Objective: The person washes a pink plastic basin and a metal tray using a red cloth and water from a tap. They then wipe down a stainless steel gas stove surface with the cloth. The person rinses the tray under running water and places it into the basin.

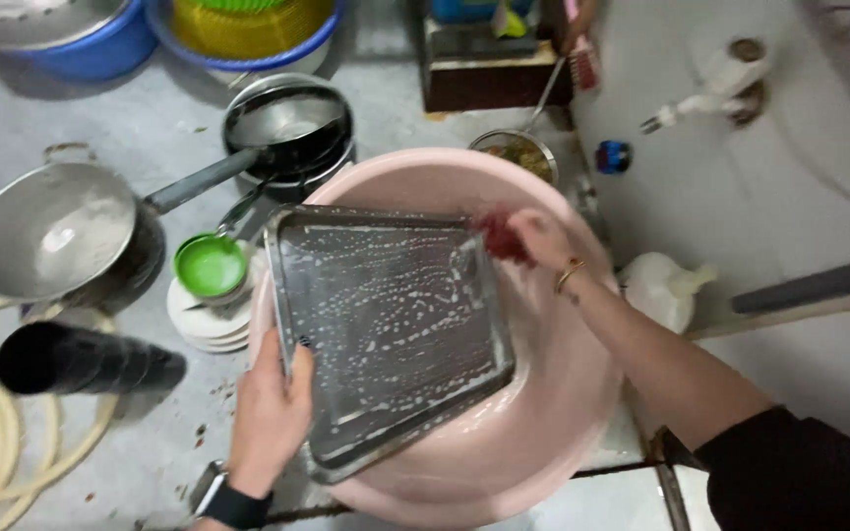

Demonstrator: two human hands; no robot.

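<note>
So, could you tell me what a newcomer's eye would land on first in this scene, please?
First the square metal tray, streaked with white suds, tilted over the big pink basin at centre. The left hand grips the tray's near-left edge, while the right hand presses a red scrubber on its far corner. To the left, a green bowl sits on stacked white plates.

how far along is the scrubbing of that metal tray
Done: the rectangular metal tray is streaked with white suds. In hand: the left hand holds its edge over the round pink plastic basin while the right hand presses a red scrubber on its corner. Left: suds not yet rinsed; the stacked white plates wait beside it.
</note>
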